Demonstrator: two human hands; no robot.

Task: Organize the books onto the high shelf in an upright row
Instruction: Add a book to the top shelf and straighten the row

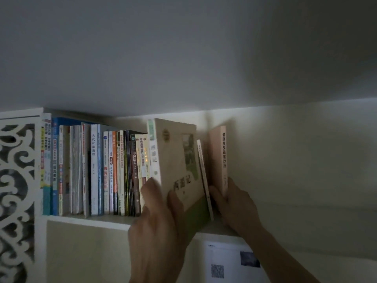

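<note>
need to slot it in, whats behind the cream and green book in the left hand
Behind the cream and green book gripped by the left hand, a thin book leans; the gap's floor is hidden.

Shelf (89,220): upright row of books (95,172) at left. Right of row, tilted book (179,160) in left hand (159,227); thin book (204,176) next; rightmost book (219,158) upright, right hand (236,207) at its base. Sheet (228,262) below shelf.
</note>
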